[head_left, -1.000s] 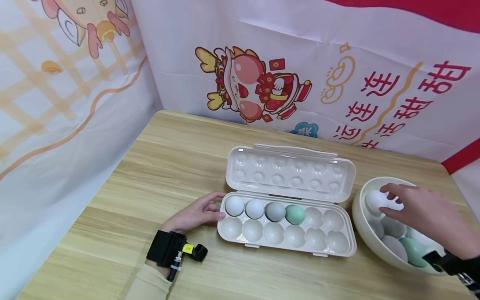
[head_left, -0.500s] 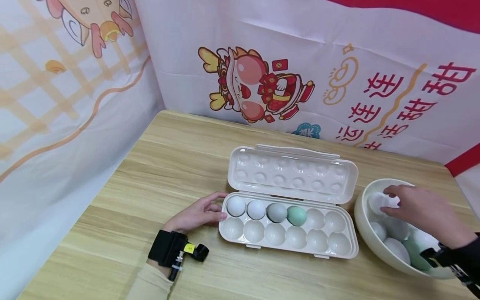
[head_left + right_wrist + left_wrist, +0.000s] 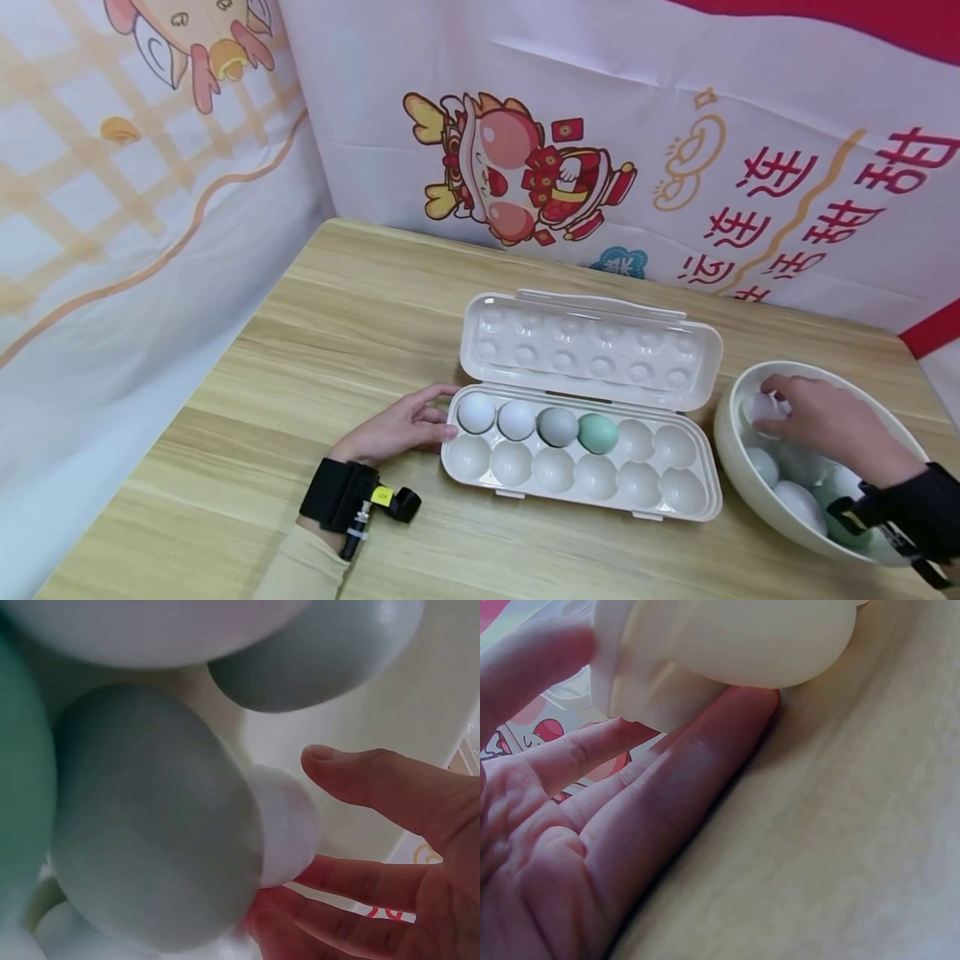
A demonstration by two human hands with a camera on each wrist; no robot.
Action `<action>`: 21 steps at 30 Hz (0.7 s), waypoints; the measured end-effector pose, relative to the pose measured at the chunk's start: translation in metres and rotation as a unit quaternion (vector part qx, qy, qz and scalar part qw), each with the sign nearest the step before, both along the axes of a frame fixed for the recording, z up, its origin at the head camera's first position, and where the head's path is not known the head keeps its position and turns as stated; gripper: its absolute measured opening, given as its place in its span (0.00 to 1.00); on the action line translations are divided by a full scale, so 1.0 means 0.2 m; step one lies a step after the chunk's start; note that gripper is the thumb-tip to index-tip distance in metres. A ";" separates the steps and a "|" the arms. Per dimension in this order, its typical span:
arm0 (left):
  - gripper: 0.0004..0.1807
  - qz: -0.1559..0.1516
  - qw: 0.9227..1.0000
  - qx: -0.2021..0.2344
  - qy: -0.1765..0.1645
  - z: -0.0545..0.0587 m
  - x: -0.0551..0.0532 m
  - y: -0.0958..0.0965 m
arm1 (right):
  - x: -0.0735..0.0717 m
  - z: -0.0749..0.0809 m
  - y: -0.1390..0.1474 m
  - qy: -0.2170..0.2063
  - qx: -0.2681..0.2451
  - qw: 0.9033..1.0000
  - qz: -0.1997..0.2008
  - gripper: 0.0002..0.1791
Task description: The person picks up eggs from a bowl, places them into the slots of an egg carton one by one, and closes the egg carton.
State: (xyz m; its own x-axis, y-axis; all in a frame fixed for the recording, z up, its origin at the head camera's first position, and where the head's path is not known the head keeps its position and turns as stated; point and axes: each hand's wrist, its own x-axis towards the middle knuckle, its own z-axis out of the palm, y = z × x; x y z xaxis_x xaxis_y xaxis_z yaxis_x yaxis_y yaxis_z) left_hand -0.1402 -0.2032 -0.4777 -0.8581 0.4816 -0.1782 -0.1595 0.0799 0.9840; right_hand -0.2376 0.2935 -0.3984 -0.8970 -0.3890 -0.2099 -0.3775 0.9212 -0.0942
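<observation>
A cream plastic egg carton [image 3: 585,475] lies with its lid [image 3: 592,346] raised. Two white eggs, a grey egg [image 3: 557,427] and a green egg [image 3: 597,433] fill the left part of its back row. At the carton's left end, my left hand [image 3: 397,427] grips it, thumb at the rim and fingers reaching under in the left wrist view. My right hand [image 3: 828,421] reaches into a cream bowl [image 3: 738,471], fingers around a white egg [image 3: 291,825]. In the right wrist view the thumb [image 3: 360,776] stands apart from that egg, while the other fingers touch its far side.
Several white, grey and green eggs lie in the bowl, including a large grey-green egg [image 3: 157,817] next to the white one. The bowl stands close to the carton's right end. Printed fabric [image 3: 525,67] rises behind the wooden table [image 3: 360,308].
My right hand has gone lower into the bowl around the white egg. My left hand stays at the carton's end, and the head view has shifted slightly.
</observation>
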 end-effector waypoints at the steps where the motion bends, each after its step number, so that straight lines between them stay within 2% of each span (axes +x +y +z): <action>1: 0.31 -0.001 1.000 0.000 0.001 0.00 0.00 0.00 | 0.00 0.00 0.00 -0.005 -0.001 1.000 -0.002 0.31; 10: 0.31 -0.002 1.000 0.003 0.002 0.00 0.00 0.00 | 0.01 -0.01 -0.01 -0.065 0.016 0.998 -0.002 0.33; 21: 0.31 0.001 1.000 0.001 0.000 0.00 0.00 0.00 | 0.02 -0.03 0.00 -0.069 0.028 0.997 0.016 0.31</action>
State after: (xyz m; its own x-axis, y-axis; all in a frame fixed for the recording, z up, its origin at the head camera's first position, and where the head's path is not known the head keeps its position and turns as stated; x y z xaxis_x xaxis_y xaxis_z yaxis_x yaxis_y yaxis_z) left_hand -0.1403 -0.2031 -0.4773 -0.8591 0.4798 -0.1782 -0.1603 0.0785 0.9839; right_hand -0.2340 0.2935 -0.4036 -0.8457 -0.4006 -0.3527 -0.3934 0.9144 -0.0953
